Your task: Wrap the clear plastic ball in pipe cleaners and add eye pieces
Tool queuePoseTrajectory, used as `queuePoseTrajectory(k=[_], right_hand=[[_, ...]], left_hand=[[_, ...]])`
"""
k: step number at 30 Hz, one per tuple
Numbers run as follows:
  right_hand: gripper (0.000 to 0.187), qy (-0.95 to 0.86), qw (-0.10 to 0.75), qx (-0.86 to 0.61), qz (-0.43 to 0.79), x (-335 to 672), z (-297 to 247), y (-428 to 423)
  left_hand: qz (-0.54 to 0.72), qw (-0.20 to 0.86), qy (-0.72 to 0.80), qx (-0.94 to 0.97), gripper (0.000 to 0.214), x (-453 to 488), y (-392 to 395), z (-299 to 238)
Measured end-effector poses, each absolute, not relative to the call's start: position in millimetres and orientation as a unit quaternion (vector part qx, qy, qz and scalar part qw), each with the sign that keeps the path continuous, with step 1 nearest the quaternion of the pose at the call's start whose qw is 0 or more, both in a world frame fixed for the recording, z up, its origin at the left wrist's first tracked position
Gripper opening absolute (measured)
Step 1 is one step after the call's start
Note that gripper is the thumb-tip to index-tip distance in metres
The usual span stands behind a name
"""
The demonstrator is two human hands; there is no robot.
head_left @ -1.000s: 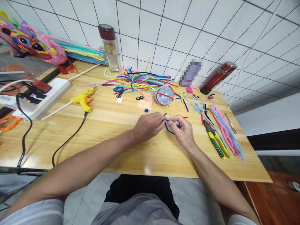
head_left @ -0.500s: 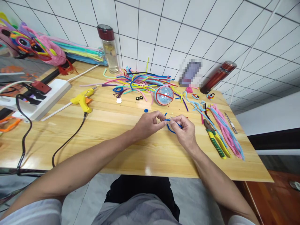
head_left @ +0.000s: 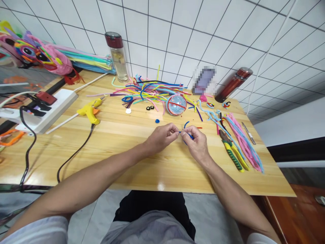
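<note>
My left hand [head_left: 161,137] and my right hand [head_left: 196,141] meet over the middle of the wooden table [head_left: 122,149]. Both pinch a short blue pipe cleaner [head_left: 187,133] between thumb and fingers, the fingertips almost touching. One end of the blue piece curls up just above my right hand. A clear ball wrapped with red strands [head_left: 177,104] lies just beyond my hands. A small blue bead [head_left: 157,120] sits on the wood near my left hand.
A tangle of coloured pipe cleaners [head_left: 149,90] lies at the back, with pink and light-blue ones [head_left: 241,139] at right beside yellow-green pliers [head_left: 232,152]. A yellow glue gun [head_left: 89,110], a power strip [head_left: 48,108] and two bottles [head_left: 118,56] stand around.
My hands have drawn closer together on the blue pipe cleaner, and its loop below them has become smaller. The view has shifted slightly.
</note>
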State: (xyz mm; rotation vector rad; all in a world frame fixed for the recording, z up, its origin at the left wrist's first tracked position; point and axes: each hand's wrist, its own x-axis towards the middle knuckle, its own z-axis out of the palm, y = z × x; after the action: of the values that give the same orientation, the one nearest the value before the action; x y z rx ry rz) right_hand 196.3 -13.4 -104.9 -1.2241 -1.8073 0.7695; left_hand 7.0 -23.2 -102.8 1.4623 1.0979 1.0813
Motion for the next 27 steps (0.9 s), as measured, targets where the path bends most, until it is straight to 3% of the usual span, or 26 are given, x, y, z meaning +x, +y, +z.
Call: queuePoseTrajectory(k=[2, 7, 11, 27], right_hand=[[0.016, -0.727, 0.404, -0.479, 0.282, 196, -103, -15], [0.013, -0.728, 0.45, -0.462, 0.233, 193, -102, -22], [0.012, -0.723, 0.468, -0.457, 0.222, 191, -107, -25], [0.011, -0.723, 0.452, -0.484, 0.194, 186, -102, -28]], left_hand=[[0.443, 0.513, 0.444, 0.587, 0.013, 7, -24, -102], [0.44, 0.7, 0.345, 0.444, 0.03, 8, -21, -103], [0.435, 0.763, 0.3, 0.373, 0.041, 10, -19, -103], [0.442, 0.755, 0.321, 0.362, 0.036, 13, -22, -102]])
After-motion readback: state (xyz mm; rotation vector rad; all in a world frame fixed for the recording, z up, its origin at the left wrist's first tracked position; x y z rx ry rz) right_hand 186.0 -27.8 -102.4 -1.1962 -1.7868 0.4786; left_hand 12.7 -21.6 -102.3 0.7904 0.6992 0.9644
